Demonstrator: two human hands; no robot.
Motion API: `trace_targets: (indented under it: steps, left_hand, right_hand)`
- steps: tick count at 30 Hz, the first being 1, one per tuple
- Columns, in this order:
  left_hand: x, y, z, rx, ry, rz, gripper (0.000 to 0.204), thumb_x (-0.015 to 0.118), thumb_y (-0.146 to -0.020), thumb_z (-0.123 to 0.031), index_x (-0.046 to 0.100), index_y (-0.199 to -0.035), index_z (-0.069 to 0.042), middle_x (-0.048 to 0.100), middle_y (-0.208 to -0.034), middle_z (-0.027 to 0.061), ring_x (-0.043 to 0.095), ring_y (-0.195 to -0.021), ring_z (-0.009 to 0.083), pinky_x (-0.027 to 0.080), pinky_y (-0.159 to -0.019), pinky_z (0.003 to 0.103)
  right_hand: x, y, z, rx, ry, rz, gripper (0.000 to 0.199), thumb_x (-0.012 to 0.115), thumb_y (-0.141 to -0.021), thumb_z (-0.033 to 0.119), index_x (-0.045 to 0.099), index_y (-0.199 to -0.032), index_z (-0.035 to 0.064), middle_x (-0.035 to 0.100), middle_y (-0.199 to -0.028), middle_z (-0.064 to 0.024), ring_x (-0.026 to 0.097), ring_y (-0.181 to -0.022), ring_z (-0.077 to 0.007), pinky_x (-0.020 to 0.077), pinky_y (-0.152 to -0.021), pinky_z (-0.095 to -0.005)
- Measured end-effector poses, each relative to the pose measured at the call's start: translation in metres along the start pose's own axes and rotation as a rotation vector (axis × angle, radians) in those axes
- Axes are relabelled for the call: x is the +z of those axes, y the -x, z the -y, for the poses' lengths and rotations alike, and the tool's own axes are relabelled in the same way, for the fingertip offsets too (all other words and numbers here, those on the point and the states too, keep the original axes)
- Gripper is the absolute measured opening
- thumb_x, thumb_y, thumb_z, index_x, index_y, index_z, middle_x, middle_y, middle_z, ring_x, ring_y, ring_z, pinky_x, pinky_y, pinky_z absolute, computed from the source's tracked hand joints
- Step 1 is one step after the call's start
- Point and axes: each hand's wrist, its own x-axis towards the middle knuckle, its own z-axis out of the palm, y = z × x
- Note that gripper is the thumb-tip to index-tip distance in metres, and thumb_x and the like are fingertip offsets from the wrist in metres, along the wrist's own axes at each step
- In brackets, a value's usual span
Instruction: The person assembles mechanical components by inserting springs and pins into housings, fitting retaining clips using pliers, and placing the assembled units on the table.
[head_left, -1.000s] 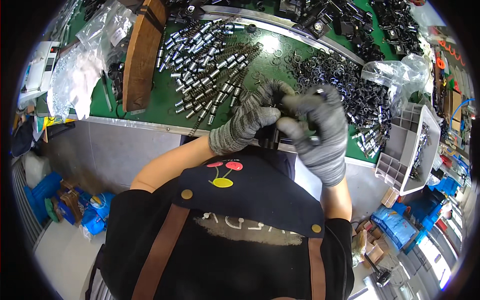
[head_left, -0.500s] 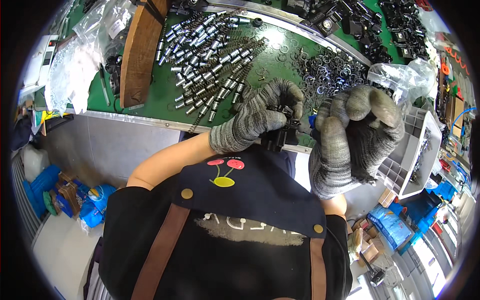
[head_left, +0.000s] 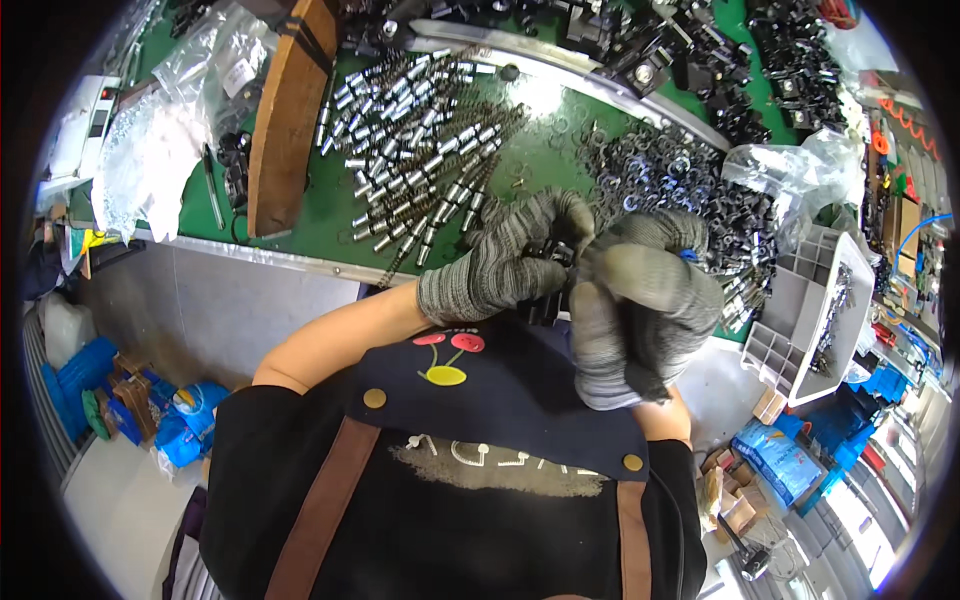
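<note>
A head-worn fisheye looks down from close above the green bench [head_left: 325, 215].

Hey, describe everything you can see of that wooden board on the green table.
The board is a long, brown plank, wood by its look, with a black band across its far end. It sits on the left part of the table, pointing away from the person, between a clear bag and shiny rods. Nobody touches it.

White ltrs [head_left: 487, 457] on blk shirt [head_left: 460, 545]; part-hidden, unreadable.
</note>
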Motion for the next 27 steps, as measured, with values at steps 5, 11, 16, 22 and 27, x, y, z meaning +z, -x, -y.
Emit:
trace_targets:
  steps: [5,11,16,22,27]
  left_hand:
    - [0.008,0.004,0.000,-0.062,0.251,0.067,0.032,0.067,-0.084,-0.005,0.050,-0.112,-0.009,0.055,-0.100,0.0006,0.053,-0.092,0.0097,0.046,-0.083,0.026]
    - [0.024,-0.034,-0.038,-0.401,0.051,-0.220,0.019,0.065,-0.091,-0.017,0.059,-0.108,-0.011,0.061,-0.097,0.0010,0.061,-0.094,0.0118,0.052,-0.088,0.031]
    - [-0.072,-0.153,-0.108,-0.145,0.589,-0.658,0.022,0.057,-0.096,-0.027,0.062,-0.106,-0.008,0.066,-0.083,0.0099,0.067,-0.080,0.0234,0.058,-0.074,0.039]
    - [-0.108,-0.214,-0.154,0.286,0.173,-0.835,0.049,0.048,-0.095,-0.057,0.066,-0.110,-0.015,0.068,-0.097,0.0048,0.062,-0.082,0.0211,0.054,-0.065,0.039]
    - [0.010,-0.237,-0.036,0.182,-1.717,-0.396,0.049,0.065,-0.090,-0.042,0.057,-0.120,-0.004,0.064,-0.115,0.0196,0.069,-0.097,0.0344,0.057,-0.083,0.046]
  right_hand:
    - [-0.004,-0.003,0.009,0.022,-0.353,-0.785,0.040,0.065,-0.083,-0.011,0.057,-0.116,0.0100,0.051,-0.090,-0.0028,0.050,-0.072,-0.0075,0.0432,-0.060,-0.0194]
    - [-0.031,0.009,-0.033,0.252,-0.116,-0.665,0.031,0.058,-0.088,-0.006,0.058,-0.116,0.0079,0.052,-0.086,-0.0001,0.047,-0.064,-0.0053,0.0383,-0.055,-0.0174]
    - [-0.039,0.022,-0.054,0.394,-0.146,-0.604,0.026,0.058,-0.089,-0.001,0.061,-0.114,0.0069,0.052,-0.081,0.0027,0.044,-0.061,-0.0046,0.0352,-0.052,-0.0184]
    - [-0.052,0.038,-0.049,0.541,-0.201,-0.649,0.025,0.062,-0.088,-0.005,0.063,-0.111,0.0048,0.053,-0.083,0.0032,0.048,-0.070,-0.0042,0.0409,-0.064,-0.0190]
    - [-0.029,0.036,-0.047,0.370,0.123,-0.470,0.018,0.064,-0.088,-0.001,0.064,-0.106,0.0049,0.062,-0.091,-0.0055,0.060,-0.080,-0.0159,0.0497,-0.073,-0.0288]
